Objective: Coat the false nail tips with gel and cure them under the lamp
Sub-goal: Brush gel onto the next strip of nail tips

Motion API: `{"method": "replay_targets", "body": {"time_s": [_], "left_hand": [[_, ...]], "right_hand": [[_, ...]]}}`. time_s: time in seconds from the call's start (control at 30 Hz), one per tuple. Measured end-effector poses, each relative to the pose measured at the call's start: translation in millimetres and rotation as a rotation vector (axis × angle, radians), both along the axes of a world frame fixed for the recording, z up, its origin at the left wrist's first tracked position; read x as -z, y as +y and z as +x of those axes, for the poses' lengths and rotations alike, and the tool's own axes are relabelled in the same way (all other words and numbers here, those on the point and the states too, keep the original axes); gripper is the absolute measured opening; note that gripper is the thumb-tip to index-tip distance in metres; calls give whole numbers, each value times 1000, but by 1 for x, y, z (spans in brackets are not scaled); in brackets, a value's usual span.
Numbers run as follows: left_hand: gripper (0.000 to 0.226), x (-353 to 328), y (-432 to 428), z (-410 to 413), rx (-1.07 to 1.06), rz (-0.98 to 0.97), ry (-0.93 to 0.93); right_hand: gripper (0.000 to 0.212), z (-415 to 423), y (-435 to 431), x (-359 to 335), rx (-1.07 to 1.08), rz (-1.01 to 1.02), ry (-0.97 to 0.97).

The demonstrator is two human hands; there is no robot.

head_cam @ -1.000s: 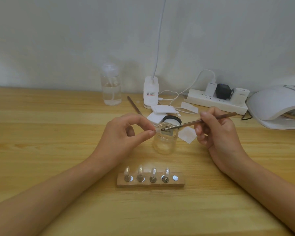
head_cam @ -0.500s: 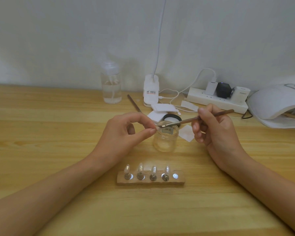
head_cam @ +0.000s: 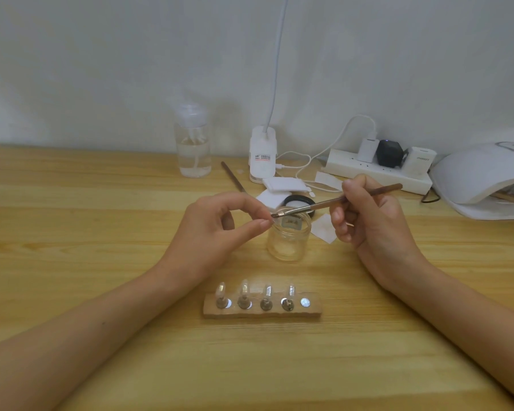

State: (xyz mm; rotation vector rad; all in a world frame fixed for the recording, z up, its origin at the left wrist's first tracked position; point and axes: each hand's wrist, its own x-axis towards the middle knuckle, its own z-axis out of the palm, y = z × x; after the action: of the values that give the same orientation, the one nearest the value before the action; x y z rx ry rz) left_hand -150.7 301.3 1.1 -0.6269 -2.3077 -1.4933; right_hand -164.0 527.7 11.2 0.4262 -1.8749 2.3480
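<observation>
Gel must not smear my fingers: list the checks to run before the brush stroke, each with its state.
1. Left hand pinches the false nail tip: ok.
2. Right hand grips the gel brush: ok.
3. Bristles meet the tip, clear of skin: cannot tell.
4. Gel on the bristles: cannot tell.
5. Glass jar open and upright: ok.
6. Right-end spot on the wooden holder free: ok.
</observation>
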Motion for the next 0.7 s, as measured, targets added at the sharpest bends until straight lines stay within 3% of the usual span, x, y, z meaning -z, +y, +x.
{"method": "replay_targets", "body": {"time_s": [0.13, 0.27, 0.4, 0.53, 0.7], "left_hand": [[10, 0, 0, 0, -4, 4, -11], [11, 0, 0, 1, -8, -3, -9], [9, -1, 1, 0, -9, -11, -5], [9, -1, 1, 1, -16, -17, -2], [7, -1, 1, 1, -22, -17, -17]], "right_hand": [[39, -2, 1, 2, 72, 14, -31], [30, -1, 0, 1, 2, -6, 9], [40, -1, 0, 2, 60, 22, -22], [31, 0, 2, 1, 12, -13, 28], [39, 0, 1, 2, 86, 22, -3]]}}
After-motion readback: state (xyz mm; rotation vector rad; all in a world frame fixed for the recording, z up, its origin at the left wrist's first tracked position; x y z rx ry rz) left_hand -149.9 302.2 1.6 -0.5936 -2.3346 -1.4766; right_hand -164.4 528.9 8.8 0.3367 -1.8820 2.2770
